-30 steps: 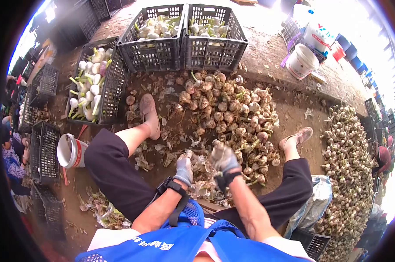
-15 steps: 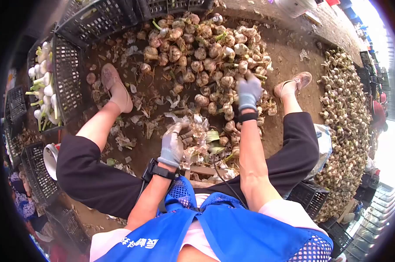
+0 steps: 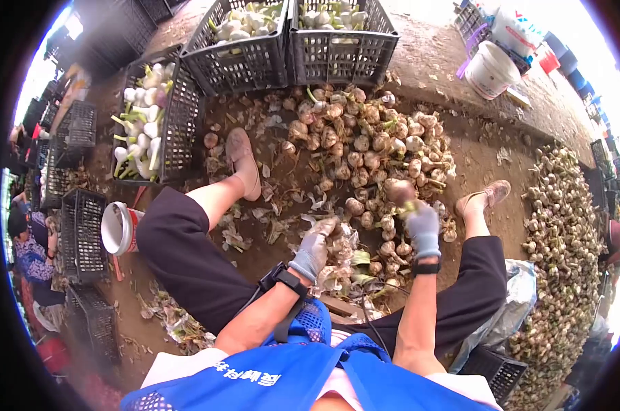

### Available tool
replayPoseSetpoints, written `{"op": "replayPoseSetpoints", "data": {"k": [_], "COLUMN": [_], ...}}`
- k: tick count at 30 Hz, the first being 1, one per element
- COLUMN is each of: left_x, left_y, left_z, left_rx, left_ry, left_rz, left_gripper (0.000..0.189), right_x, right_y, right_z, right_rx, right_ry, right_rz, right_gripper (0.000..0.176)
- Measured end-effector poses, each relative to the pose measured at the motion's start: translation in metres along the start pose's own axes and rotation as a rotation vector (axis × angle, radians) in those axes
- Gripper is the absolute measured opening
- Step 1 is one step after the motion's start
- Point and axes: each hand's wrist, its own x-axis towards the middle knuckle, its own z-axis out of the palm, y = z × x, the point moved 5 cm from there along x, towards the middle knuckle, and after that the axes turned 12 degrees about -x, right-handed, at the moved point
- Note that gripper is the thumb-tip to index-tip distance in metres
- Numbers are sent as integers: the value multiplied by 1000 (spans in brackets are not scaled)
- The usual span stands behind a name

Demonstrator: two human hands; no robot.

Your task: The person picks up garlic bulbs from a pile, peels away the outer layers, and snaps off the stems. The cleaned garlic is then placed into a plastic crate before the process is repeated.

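Both hands gloved. Right hand (image 3: 423,225): fingers closed on blurred garlic bulb (image 3: 400,190), bulb at hand's 11 o'clock. Left hand (image 3: 313,249): fingers partly curled, cannot tell whether holding anything. From left hand: loose husks (image 3: 341,267) at 4 o'clock, garlic pile (image 3: 372,159) on dirt floor (image 3: 478,156) at 1 o'clock, black crate (image 3: 185,130) of trimmed bulbs (image 3: 142,140) at 10 o'clock.

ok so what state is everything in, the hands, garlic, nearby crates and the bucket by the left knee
Left hand: gloved, fingers curled, contents unclear
Right hand: gloved, closed on bulb
Garlic bulb: held, blurred
Garlic heap between feet: loose, soil-stained
Far-left black crate: holding pale garlic
Far-right black crate: same
Near-left black crate: holding green-stemmed white garlic
White bucket: open-topped
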Motion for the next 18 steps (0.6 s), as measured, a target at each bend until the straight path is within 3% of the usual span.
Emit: {"op": "replayPoseSetpoints", "data": {"k": [2, 4, 6, 7, 8, 10, 13, 18], "left_x": [-21, -49, -40, -73, -63, -61, -68, -63], "left_y": [17, 29, 25, 40, 38, 42, 41, 26], "left_z": [39, 77, 55, 96, 82, 80, 85, 60], "left_rx": [152, 2, -96, -114, -170, 97, 468, 450], "left_ry": [-130, -453, -525, -517, -553, -436, -458, -323], "left_rz": [39, -113, -198, -111, -105, 147, 465, 377], "left_gripper": [34, 35, 35, 33, 34, 38, 39, 40], "right_x": [-31, -76, -93, -95, -101, -108, -112, -110], "right_y": [-24, -75, -88, -80, -80, -79, -82, -79], "right_z": [21, -9, -25, -13, -6, 5, 16, 25], "right_rx": [409, 591, 812, 1103, 1311, 1394, 1353, 1221], "right_ry": [-204, -456, -385, -529, -484, -458, -314, -281], "right_rz": [-291, -406, -319, -171, -121, -65, -16, -86], "right_gripper": [21, 22, 21, 27, 29, 26, 25, 21]}}
